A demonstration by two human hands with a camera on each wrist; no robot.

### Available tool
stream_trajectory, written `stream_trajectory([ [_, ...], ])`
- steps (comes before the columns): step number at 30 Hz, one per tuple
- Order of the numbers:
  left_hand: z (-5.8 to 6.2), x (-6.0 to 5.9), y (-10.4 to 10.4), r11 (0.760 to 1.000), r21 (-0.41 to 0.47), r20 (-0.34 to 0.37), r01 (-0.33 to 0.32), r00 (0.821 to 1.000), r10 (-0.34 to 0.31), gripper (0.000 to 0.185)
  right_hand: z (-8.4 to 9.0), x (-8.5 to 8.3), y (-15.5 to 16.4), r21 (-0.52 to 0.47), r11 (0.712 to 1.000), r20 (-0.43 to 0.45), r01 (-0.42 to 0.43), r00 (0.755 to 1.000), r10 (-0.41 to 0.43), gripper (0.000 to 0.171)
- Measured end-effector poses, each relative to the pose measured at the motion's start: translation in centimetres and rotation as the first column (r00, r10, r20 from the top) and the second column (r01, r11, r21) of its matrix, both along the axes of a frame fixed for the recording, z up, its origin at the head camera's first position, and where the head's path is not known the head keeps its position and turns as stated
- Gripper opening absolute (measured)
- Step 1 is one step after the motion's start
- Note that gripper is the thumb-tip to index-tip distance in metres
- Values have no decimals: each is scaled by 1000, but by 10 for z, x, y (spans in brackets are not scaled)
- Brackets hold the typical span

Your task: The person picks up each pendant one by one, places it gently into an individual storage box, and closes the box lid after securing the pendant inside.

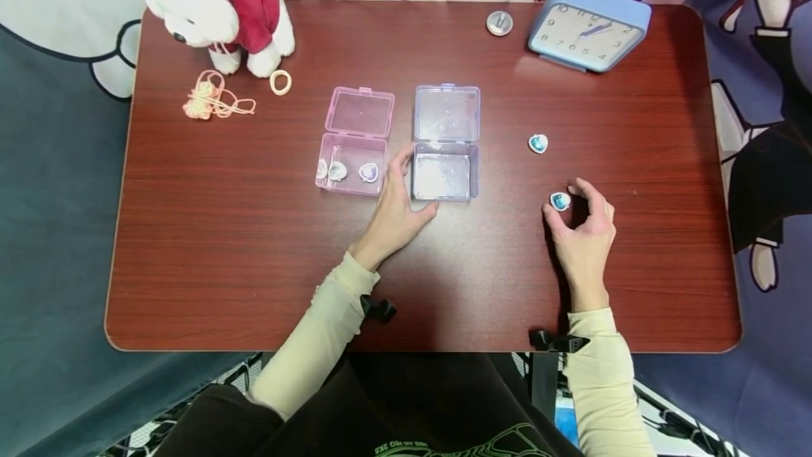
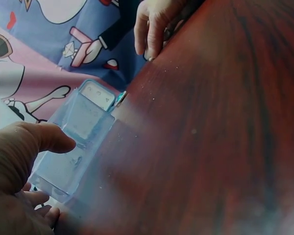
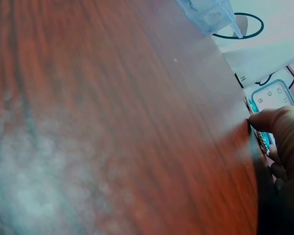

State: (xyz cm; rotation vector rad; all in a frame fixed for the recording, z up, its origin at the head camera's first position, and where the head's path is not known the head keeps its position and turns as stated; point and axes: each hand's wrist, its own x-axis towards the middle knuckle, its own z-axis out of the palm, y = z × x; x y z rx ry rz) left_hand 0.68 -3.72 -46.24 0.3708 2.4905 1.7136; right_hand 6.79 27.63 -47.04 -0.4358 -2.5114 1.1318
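My left hand [image 1: 396,214] lies along the left side of an open clear bluish plastic box [image 1: 446,171], thumb by its front corner and fingers at its side wall. In the left wrist view the thumb overlaps the box [image 2: 71,161]. To the right, my right hand [image 1: 586,231] pinches a blue gem [image 1: 560,202] with a sparkly rim between thumb and forefinger, low over the table. In the right wrist view the thumb meets the edge of the gem [image 3: 262,142]. Another, lighter blue gem [image 1: 538,144] lies farther back.
Left of my left hand, an open pink box [image 1: 355,143] holds several pale gems. Toward the back are a plush toy [image 1: 256,13], yarn [image 1: 212,97], a ring [image 1: 280,82], a small round metallic object [image 1: 499,23] and a blue clock [image 1: 590,27].
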Motion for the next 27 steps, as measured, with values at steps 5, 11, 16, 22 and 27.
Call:
stream_trajectory([
  [5, -1, 0, 0, 999, 43, -7, -4, 1000, 4, 92, -2, -2, -1, -1, 1000, -12, 14, 1000, -15, 51],
  [11, -2, -1, 1, 998, 64, -6, -1, 1000, 2, 84, -5, -4, -1, 9, 999, -18, 38, 999, -38, 46],
  [16, -3, -2, 3, 998, 57, -20, 2, 1000, -1, 81, -2, 0, -3, 11, 997, -12, 76, 997, -76, 46],
  [22, -2, -4, 3, 1000, 8, -39, -9, 999, 10, 82, -1, 3, -5, 6, 996, -33, 86, 996, -86, 43],
  [27, -2, -6, 5, 998, -57, -51, -16, 999, 13, 82, -3, 0, -2, 10, 998, -38, 69, 997, -69, 42],
])
